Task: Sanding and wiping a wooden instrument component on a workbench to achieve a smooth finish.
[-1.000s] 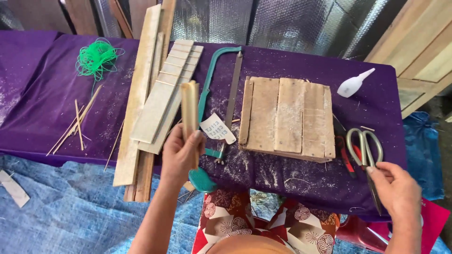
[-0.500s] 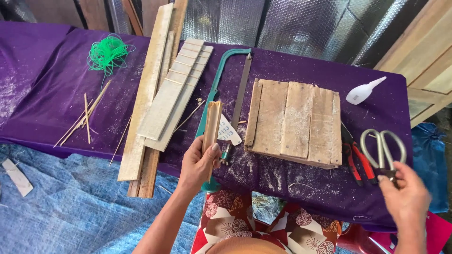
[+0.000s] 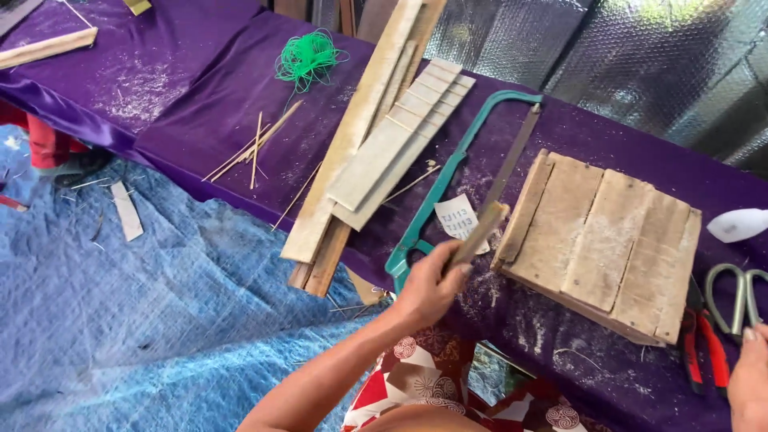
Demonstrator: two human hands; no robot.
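So counting it up: two hands, the left hand (image 3: 428,290) closed around one short wooden stick (image 3: 478,235) and the right hand (image 3: 750,382) only partly showing at the edge, plus one green-framed hacksaw (image 3: 448,182), one pair of scissors (image 3: 740,294), one pair of red-handled pliers (image 3: 704,346) and one white scoop (image 3: 738,225). There's one block of four boards (image 3: 600,240), one pile of long planks (image 3: 376,144) that I can't count apiece, one tangle of green string (image 3: 308,56) and one small paper tag (image 3: 458,218). Thin splints (image 3: 254,146) are a handful, hard to number, all on one purple cloth (image 3: 184,88) over one blue tarp (image 3: 144,320).
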